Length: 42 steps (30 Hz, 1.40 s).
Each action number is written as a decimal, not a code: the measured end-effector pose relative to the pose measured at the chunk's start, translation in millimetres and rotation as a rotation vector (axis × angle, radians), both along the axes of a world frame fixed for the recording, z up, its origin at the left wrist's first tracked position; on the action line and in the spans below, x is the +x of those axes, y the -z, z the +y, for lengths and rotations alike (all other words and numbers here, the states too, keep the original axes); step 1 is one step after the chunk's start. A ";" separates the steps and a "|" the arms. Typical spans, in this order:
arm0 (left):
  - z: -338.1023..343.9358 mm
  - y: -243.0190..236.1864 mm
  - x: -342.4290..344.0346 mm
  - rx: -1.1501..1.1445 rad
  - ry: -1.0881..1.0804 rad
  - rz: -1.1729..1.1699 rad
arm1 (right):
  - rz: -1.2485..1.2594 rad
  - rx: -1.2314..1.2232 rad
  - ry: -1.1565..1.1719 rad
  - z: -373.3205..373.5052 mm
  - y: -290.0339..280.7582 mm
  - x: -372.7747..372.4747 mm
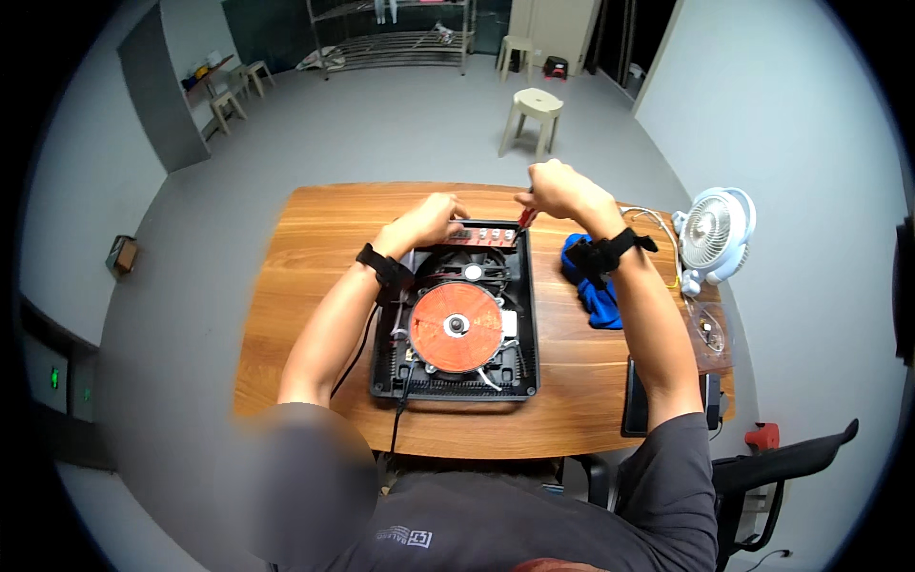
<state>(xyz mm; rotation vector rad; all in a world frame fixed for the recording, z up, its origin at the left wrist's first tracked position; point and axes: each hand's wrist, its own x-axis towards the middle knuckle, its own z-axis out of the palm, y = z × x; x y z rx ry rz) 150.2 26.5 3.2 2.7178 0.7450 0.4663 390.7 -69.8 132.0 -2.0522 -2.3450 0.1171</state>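
Housing of black plastic (529, 353), rectangular and open at the top, lay near the middle of the frame on a brown wood-grain table (295, 286). Inside it sat a round, flat orange-red coil disc (478, 338) with a dark metal hub, and above that a black cooling fan (453, 269) with a white centre. Along the housing's upper end ran a red strip (488, 242) with pale round buttons; any marks on it were too small to read.

The right hand (569, 191), upper centre-right, had its fingers curled around a slim red-handled tool (526, 218), which pointed down at the strip's right end. The left hand (429, 221) reached over the strip's left end, its fingers bent; whether they pinched anything could not be told.

A blue cloth (602, 307) lay right of the housing, with a pale blue-and-white desk fan (707, 229) farther right. A small white emblem with lettering (410, 537) marked the dark grey shirt (496, 515) at the bottom, and a green lit sign (54, 377) glowed, illegible, at far left.
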 end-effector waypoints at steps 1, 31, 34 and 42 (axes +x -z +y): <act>-1.7 -8.6 -11.3 -0.043 -0.034 -0.014 | -0.004 -0.003 0.012 -0.4 0.8 -0.1; -0.5 70.2 -187.6 -0.084 -0.423 0.263 | 0.112 0.166 -0.052 -10.4 5.8 17.8; -6.3 70.2 -188.6 -0.030 -0.392 0.207 | 0.170 0.201 -0.049 -15.2 -4.1 22.0; -16.3 69.2 -185.0 0.075 -0.473 0.283 | 0.329 0.243 -0.090 -31.4 -14.3 28.2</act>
